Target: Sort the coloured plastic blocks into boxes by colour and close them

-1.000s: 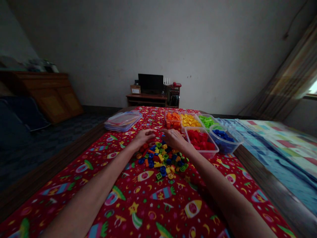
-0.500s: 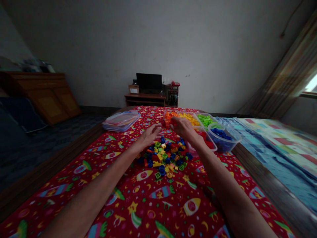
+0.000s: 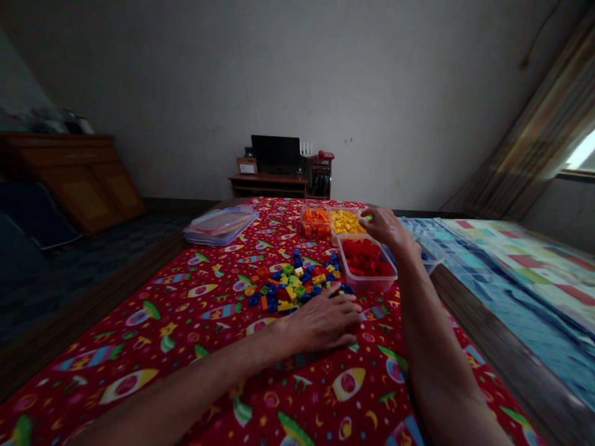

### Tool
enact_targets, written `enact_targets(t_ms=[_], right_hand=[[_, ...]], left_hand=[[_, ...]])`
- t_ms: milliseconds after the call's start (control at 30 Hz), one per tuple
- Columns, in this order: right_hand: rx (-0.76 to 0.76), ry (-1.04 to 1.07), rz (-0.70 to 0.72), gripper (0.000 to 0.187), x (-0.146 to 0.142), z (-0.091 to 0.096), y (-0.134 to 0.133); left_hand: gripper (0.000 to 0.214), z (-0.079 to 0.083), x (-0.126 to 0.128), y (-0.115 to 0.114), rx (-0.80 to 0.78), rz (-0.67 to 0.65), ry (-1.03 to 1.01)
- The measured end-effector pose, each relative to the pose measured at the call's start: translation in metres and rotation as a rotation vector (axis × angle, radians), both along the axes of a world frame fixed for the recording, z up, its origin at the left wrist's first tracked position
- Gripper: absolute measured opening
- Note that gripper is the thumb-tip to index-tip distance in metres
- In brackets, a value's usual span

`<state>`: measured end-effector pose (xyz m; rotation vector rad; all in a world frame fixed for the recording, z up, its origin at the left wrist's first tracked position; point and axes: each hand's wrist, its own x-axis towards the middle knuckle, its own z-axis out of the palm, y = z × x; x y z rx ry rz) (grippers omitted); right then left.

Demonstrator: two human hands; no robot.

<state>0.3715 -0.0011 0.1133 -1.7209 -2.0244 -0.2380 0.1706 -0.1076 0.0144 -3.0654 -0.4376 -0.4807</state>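
My left hand (image 3: 320,322) lies open and palm down on the red printed cloth (image 3: 195,378), holding nothing, its fingertips just beside the loose pile of coloured plastic bricks (image 3: 292,288). My right hand (image 3: 385,226) is raised over the far tubs with its fingers curled; from this view I cannot tell whether it grips anything. It sits just past the clear tub of red bricks (image 3: 367,286), beside the tub of yellow bricks (image 3: 344,222), partly hiding a clear bowl (image 3: 430,254). Beyond lie a tub of orange bricks (image 3: 315,222) and, to the left, a flat lidded plastic box (image 3: 219,226).
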Motion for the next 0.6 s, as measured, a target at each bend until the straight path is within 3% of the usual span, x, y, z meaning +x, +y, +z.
enact_targets(t_ms=[300,433,600], right_hand=[[-0.097,-0.039,0.15,0.029,-0.033,0.002,-0.005],[-0.197,-0.09,0.261,0.032,-0.055,-0.012,-0.003],[-0.248,-0.318,0.279,0.037,-0.086,-0.04,-0.009]], left_hand=[[0.016,-0.001,-0.042,0.055,0.074,0.235,-0.061],[0.02,0.002,-0.064,0.075,0.042,0.298,-0.189],[0.026,0.006,-0.089,0.099,-0.126,0.462,-0.264]])
